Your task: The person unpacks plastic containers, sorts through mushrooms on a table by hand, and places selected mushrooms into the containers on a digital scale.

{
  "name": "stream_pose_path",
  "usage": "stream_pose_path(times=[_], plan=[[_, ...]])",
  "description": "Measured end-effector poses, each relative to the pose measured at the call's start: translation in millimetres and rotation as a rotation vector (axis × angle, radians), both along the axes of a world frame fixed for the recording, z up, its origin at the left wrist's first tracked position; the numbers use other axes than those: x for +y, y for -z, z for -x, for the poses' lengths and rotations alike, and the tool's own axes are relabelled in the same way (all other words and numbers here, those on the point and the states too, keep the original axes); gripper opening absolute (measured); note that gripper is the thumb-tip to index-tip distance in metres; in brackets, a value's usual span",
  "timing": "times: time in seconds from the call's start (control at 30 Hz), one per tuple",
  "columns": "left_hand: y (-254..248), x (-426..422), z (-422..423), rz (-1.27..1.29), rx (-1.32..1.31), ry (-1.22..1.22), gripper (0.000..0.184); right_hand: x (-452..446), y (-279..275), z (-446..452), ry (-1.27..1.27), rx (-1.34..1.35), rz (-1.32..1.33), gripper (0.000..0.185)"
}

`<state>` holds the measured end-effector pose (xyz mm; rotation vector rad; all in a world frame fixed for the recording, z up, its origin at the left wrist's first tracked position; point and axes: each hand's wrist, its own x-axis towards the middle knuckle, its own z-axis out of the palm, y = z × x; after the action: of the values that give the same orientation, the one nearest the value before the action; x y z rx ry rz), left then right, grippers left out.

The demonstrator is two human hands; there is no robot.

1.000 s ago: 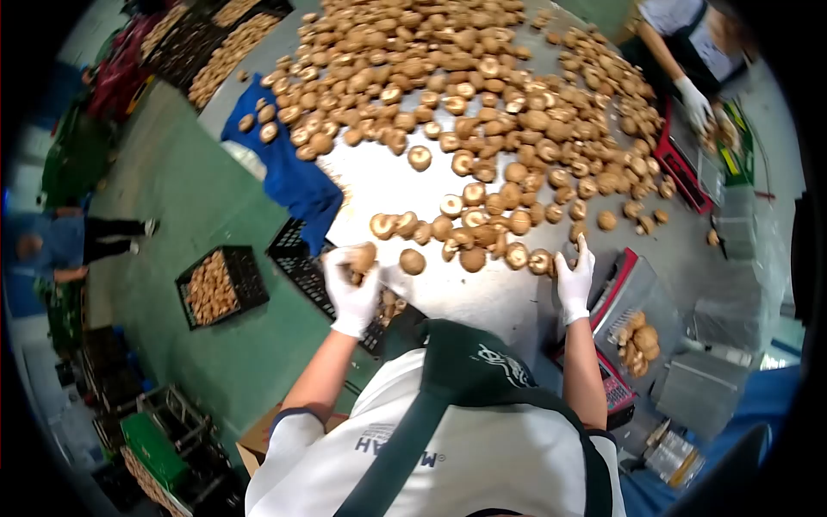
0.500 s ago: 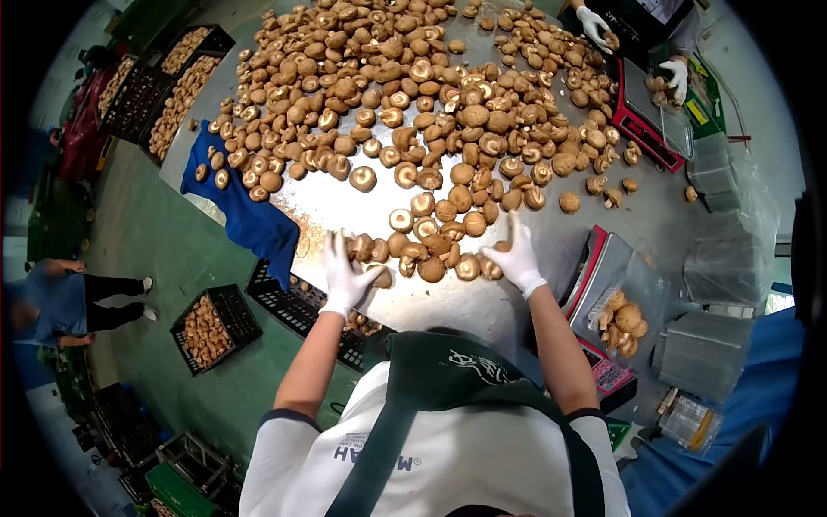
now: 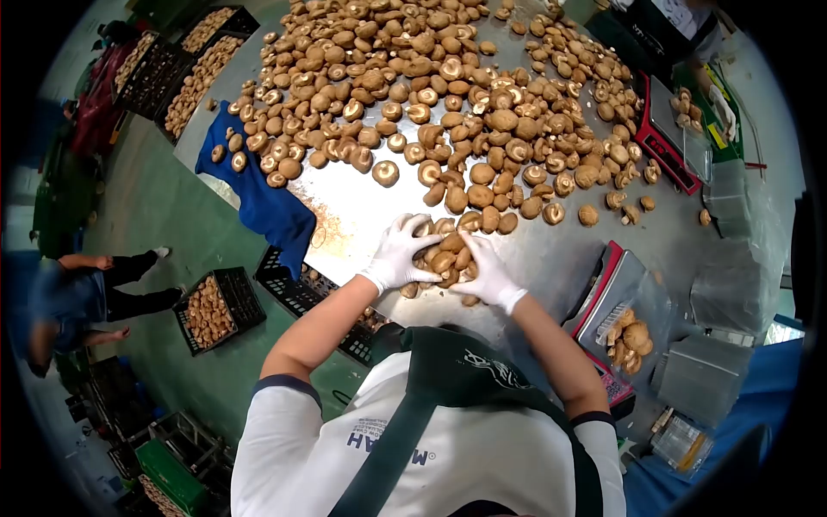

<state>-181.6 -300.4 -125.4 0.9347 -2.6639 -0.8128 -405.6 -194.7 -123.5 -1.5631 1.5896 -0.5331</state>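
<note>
1. the left hand (image 3: 396, 254) is cupped round the left side of a mushroom cluster (image 3: 446, 258), thumb reaching inward to the right.
2. the right hand (image 3: 489, 274) curves round the opposite side, so the hands stand narrow, close to each other, with the cluster held between them.
3. the cluster is at the near part of the metal surface (image 3: 353, 226), in front of the person's apron (image 3: 465, 366); whether any of it is lifted is hard to tell.
4. its mushrooms point mixed ways, with brown caps mostly showing; one elongated cap by the right fingers has its long axis running roughly away from the person.
5. beyond the hands, a loose mushroom (image 3: 385, 173) lies with its pale underside up, while another mushroom (image 3: 587, 215) to the right shows its rounded cap.
6. the blue cloth (image 3: 250, 194) drapes over the left edge, its length slanting from far left to near right.
7. more mushrooms rest on the scale (image 3: 603, 302) at right.
</note>
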Motion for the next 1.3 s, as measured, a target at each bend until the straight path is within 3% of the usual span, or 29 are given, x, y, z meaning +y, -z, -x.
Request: stream_pose_path(times=[0.23,0.37,0.47,0.57,0.6,0.63,0.73,0.77,0.83,0.9,0.97,1.0,1.03,1.1,1.13,1.2,1.3], plan=[[6.7,49.1,-68.9,0.02,0.136,-0.218,0.07,-16.9,0.4,-66.1,-0.179,-0.113,0.019,0.094],[20.9,98.9,-120.9,-0.042,0.179,-0.568,0.071,-18.7,-11.6,-118.0,-0.424,-0.1,-0.053,0.093],[33.6,133.7,-155.1,-0.028,0.243,-0.899,0.073,-9.6,-21.8,-129.8,-0.471,-0.207,0.067,0.089],[68.5,165.4,-185.7,-0.239,0.301,-1.231,0.068,2.1,-30.3,-103.3,-0.3,-0.091,0.078,0.083],[69.0,172.2,-183.7,-0.305,0.321,-1.291,0.068,5.2,-52.2,-84.0,-0.131,-0.122,-0.057,0.078],[69.4,177.7,-182.3,-0.37,0.339,-1.352,0.067,14.2,-45.4,-64.3,0.009,0.008,0.034,0.077],[86.8,194.0,-167.6,-0.544,0.393,-1.191,0.069,46.4,-28.1,-14.5,0.241,0.206,-0.043,0.084],[76.0,196.5,-149.7,-0.791,0.532,-1.238,0.069,55.3,-25.2,-7.1,0.254,0.228,-0.126,0.086],[44.4,188.3,-122.8,-1.072,0.564,-1.24,0.067,66.9,-17.0,-14.8,0.19,0.247,-0.185,0.087],[78.6,194.3,-124.4,-0.993,0.529,-1.107,0.064,64.1,-18.4,-41.6,0.131,0.197,-0.223,0.079],[56.3,184.8,-115.5,-1.071,0.544,-1.084,0.06,60.3,8.6,-71.3,0.024,-0.052,-0.292,0.071],[56.6,181.8,-118.4,-1.058,0.511,-1.051,0.054,49.9,2.2,-82.0,-0.133,-0.119,-0.395,0.067],[55.2,179.7,-124.3,-1.023,0.431,-0.996,0.046,44.4,10.4,-89.4,-0.225,-0.226,-0.343,0.064],[29.5,171.0,-122.2,-0.963,0.547,-1.009,0.039,30.3,-0.8,-97.6,-0.299,-0.414,-0.23,0.064],[36.9,165.2,-137.1,-0.853,0.467,-0.943,0.034,23.8,-7.2,-98.7,-0.289,-0.431,-0.21,0.062],[5.5,143.5,-137.9,-0.636,0.422,-0.871,0.027,8.2,-25.9,-98.8,-0.276,-0.47,-0.178,0.059],[-10.9,96.0,-133.1,-0.168,0.245,-0.726,0.021,-33.1,-16.8,-79.1,-0.022,-0.262,-0.287,0.052]])
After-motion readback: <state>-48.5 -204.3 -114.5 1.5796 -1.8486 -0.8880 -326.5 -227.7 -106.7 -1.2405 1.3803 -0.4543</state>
